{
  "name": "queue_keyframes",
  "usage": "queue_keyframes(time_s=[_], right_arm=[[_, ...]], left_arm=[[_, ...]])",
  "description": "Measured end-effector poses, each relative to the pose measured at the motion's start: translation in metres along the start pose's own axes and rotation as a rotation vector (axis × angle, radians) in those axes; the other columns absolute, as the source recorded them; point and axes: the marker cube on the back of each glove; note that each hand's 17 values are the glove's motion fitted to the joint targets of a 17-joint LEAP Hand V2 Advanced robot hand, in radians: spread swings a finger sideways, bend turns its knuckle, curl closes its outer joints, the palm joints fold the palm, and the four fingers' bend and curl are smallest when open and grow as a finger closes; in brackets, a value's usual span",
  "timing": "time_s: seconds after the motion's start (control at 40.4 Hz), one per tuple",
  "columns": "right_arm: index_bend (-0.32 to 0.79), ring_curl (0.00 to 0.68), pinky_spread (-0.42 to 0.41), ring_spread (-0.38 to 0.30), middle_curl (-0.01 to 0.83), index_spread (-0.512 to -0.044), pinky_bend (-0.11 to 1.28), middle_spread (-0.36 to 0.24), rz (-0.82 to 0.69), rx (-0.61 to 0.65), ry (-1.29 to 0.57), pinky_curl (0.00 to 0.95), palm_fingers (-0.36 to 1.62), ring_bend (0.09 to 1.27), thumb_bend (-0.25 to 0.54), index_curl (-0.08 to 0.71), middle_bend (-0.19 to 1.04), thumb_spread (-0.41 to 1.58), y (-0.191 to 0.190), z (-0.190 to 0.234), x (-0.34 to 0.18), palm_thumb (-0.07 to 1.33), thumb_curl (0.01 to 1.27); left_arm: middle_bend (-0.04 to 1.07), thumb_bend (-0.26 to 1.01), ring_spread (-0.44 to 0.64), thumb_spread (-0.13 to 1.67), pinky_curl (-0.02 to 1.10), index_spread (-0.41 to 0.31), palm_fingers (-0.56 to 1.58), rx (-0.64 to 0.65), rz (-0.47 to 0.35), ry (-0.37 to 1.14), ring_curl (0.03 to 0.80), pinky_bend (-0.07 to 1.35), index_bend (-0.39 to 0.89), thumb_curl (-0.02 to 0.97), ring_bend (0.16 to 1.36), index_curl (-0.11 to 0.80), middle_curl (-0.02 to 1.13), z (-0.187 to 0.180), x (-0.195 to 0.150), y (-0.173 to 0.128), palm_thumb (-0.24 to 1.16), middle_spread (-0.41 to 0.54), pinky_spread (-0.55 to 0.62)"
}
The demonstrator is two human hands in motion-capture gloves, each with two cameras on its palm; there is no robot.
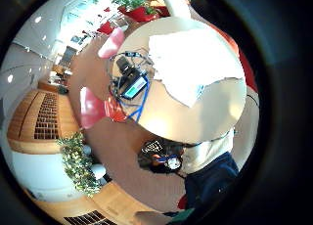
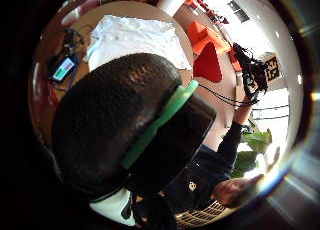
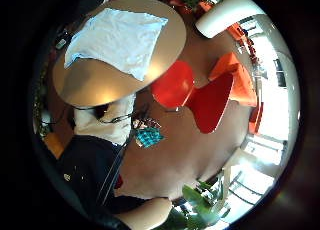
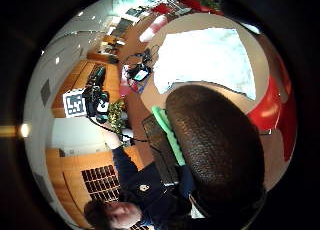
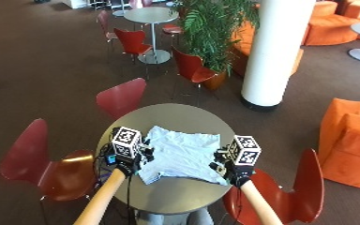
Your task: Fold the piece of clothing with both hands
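Shirt lay flat on table; left hand at 8, right hand at 4, apparently above it; finger positions couldn't be told.

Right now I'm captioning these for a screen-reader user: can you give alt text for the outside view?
A white piece of clothing lies spread flat on a round table, with the gloved left hand at its left edge and the right hand at its right edge. Red chairs surround the table.

Soft, matt white cloth garment lightly creased, smooth satin-sheen round tabletop, glossy moulded red chair at nine o'clock, textured matt black glove thumb.
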Motion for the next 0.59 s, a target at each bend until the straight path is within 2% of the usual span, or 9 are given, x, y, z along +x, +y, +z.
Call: queue_keyframes(time_s=[0.099,0.223,0.372,0.471,0.545,0.595], right_arm=[[0.2,0.077,0.119,0.046,0.067,-0.237,0.43,-0.039,0.022,0.011,-0.002,0.144,0.31,0.25,0.155,0.111,0.17,0.67,0.009,-0.005,0.006,0.23,0.05],[0.2,0.111,0.15,0.06,0.106,-0.295,0.43,-0.049,0.046,0.017,0.006,0.192,0.29,0.25,0.156,0.17,0.17,0.93,0.013,-0.006,0.015,0.25,0.08],[0.19,0.136,0.169,0.069,0.147,-0.326,0.42,-0.047,0.046,-0.007,0.018,0.221,0.29,0.25,0.143,0.213,0.18,1.11,0.013,0.0,0.02,0.25,0.11],[0.17,0.156,0.175,0.069,0.171,-0.331,0.42,-0.059,0.056,-0.029,0.048,0.234,0.32,0.28,0.14,0.227,0.18,1.19,0.006,0.009,0.023,0.27,0.13],[0.15,0.176,0.176,0.065,0.189,-0.333,0.42,-0.057,0.075,-0.055,0.1,0.245,0.34,0.31,0.136,0.232,0.19,1.22,0.005,0.012,0.022,0.28,0.14],[0.14,0.188,0.176,0.061,0.202,-0.334,0.42,-0.085,0.078,-0.07,0.129,0.252,0.35,0.32,0.13,0.234,0.2,1.24,0.005,0.011,0.018,0.28,0.15]], left_arm=[[0.19,-0.01,0.16,0.58,0.11,-0.047,0.28,-0.006,-0.014,-0.015,0.133,0.33,0.12,0.027,0.49,0.058,0.09,-0.001,-0.006,0.004,-0.01,0.073,0.17],[0.19,-0.02,0.21,0.78,0.16,-0.064,0.25,-0.045,-0.027,-0.007,0.177,0.35,0.13,0.053,0.53,0.094,0.14,0.006,-0.013,0.01,-0.02,0.092,0.22],[0.19,-0.03,0.24,0.91,0.2,-0.073,0.22,-0.099,-0.03,0.025,0.201,0.36,0.14,0.083,0.55,0.134,0.18,0.025,-0.019,0.015,-0.03,0.104,0.25],[0.19,-0.03,0.26,0.96,0.22,-0.076,0.21,-0.08,-0.001,-0.002,0.212,0.36,0.14,0.1,0.56,0.156,0.2,0.037,-0.023,0.02,-0.03,0.113,0.26],[0.19,-0.02,0.25,1.0,0.23,-0.077,0.25,-0.039,0.039,-0.025,0.219,0.35,0.16,0.115,0.58,0.176,0.21,0.036,-0.021,0.022,-0.01,0.112,0.25],[0.2,0.04,0.19,1.05,0.22,-0.093,0.39,-0.037,0.054,-0.031,0.217,0.34,0.22,0.142,0.57,0.208,0.22,0.033,-0.019,0.022,0.09,0.077,0.2]])
